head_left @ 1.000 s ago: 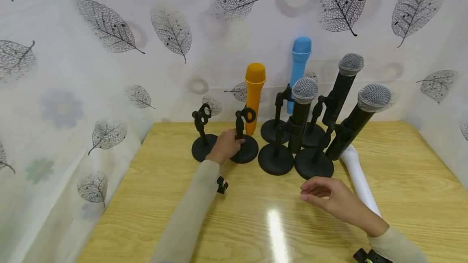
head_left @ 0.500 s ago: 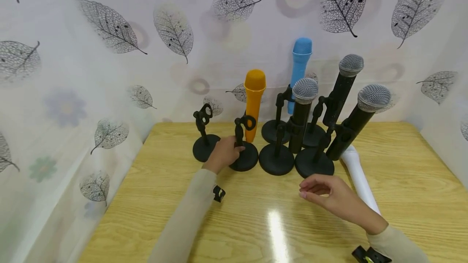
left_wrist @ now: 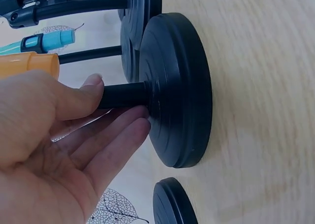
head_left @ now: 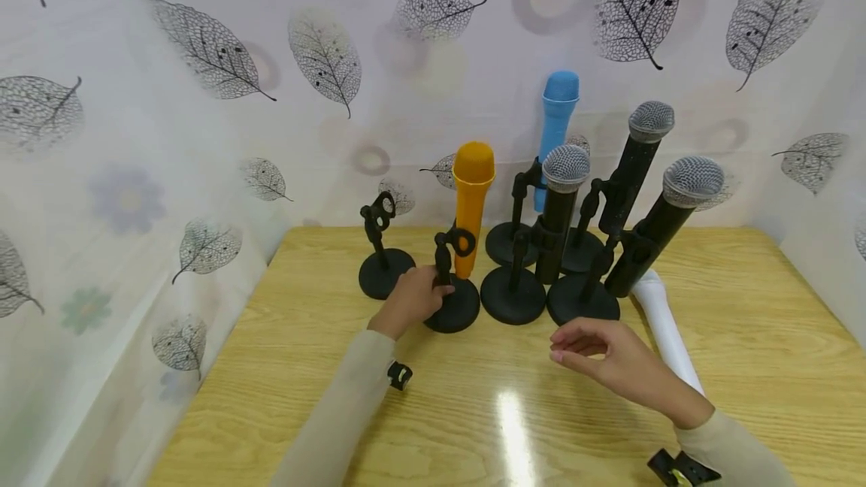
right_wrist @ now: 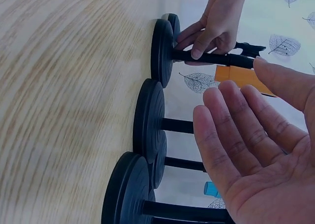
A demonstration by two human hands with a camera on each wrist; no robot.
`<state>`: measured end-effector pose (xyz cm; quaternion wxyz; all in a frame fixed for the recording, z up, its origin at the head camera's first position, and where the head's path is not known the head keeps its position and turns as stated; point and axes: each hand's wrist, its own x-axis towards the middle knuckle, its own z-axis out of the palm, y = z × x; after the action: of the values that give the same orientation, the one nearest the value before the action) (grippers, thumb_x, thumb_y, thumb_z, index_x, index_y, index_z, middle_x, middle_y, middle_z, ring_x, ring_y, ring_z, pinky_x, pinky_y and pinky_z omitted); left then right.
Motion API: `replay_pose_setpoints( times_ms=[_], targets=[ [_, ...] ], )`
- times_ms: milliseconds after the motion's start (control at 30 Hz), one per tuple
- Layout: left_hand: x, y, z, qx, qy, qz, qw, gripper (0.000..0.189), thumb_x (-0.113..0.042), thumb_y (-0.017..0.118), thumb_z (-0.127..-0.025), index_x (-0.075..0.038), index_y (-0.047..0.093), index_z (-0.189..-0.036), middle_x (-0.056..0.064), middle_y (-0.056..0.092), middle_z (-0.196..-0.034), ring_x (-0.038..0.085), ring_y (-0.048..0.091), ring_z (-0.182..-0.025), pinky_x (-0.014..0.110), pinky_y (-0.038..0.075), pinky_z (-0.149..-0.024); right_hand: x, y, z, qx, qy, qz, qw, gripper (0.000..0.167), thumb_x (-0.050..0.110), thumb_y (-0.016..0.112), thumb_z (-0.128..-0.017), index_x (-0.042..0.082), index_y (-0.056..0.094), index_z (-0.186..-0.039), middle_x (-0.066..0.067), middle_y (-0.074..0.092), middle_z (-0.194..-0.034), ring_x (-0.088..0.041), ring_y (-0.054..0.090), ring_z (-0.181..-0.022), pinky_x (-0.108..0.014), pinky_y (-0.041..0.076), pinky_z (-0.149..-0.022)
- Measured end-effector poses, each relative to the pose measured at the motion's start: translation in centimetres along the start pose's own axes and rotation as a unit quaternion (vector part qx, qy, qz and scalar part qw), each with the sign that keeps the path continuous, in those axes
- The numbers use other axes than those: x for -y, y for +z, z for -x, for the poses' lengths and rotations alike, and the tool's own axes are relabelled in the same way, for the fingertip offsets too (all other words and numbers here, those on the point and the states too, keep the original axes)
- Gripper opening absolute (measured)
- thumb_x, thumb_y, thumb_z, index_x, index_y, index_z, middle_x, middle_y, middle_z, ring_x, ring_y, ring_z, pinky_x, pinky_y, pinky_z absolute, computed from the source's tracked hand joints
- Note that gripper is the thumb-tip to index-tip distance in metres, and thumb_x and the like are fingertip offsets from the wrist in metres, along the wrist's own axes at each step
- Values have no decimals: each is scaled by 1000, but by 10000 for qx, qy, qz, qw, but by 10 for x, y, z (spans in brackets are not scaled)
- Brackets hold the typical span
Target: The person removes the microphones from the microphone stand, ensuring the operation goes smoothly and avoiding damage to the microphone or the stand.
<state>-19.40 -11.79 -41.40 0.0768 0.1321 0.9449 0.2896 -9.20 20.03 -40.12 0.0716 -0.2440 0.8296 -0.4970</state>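
Note:
My left hand [head_left: 410, 302] grips the post of a black microphone stand [head_left: 455, 308] low down, thumb on one side and fingers on the other. In the left wrist view the stand's post [left_wrist: 125, 94] runs from the hand into its round base [left_wrist: 179, 91]. An orange microphone [head_left: 470, 205] stands tilted in that stand's ring clip. My right hand [head_left: 612, 355] hovers over the table front of the other stands, fingers loosely bent, holding nothing. The right wrist view shows its palm and relaxed fingers [right_wrist: 246, 120].
An unloaded stand [head_left: 383, 270] is at the left. Right of the held stand, several stands carry a blue microphone [head_left: 556, 115] and black microphones [head_left: 558, 224] with silver heads. A white microphone [head_left: 670, 333] lies on the wooden table [head_left: 446, 412], beyond which hangs a leaf-patterned cloth [head_left: 433, 89].
My left hand has drawn the stand with the orange microphone toward me, level with the neighbouring front stand. The right hand has barely moved.

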Motion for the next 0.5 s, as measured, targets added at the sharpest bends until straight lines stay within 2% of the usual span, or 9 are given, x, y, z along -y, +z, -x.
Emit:
replay_pose_setpoints(
  times_ms=[200,367,433,500],
  targets=[
    [-1,2,7,54,231,-30,9997,12,-21,68,-99,-11,68,-91,0,69,-88,17,58,-73,40,47,-76,2,0,-2,-42,-172,36,9998,12,11,72,-96,8,72,-108,2,73,-99,-10,70,-87,-28,58,-74],
    [-3,4,15,158,257,-74,9995,15,-21,67,-100,-11,67,-89,0,68,-85,17,58,-75,53,44,-93,5,1,-4,-44,-303,45,9995,13,10,72,-96,9,72,-108,3,73,-99,-9,70,-87,-28,58,-74],
    [-5,5,18,183,270,-97,9994,16,-21,67,-101,-11,66,-89,0,67,-84,17,58,-74,52,46,-92,6,1,-5,-48,-364,55,9993,13,9,72,-95,9,72,-108,3,74,-99,-9,70,-87,-28,58,-74],
    [-6,6,21,200,303,-114,9993,16,-21,66,-101,-11,65,-89,0,67,-85,16,57,-73,46,49,-85,8,2,-6,-82,-397,96,9991,13,9,73,-95,10,72,-108,4,73,-98,-9,70,-86,-28,58,-74]
  ],
)
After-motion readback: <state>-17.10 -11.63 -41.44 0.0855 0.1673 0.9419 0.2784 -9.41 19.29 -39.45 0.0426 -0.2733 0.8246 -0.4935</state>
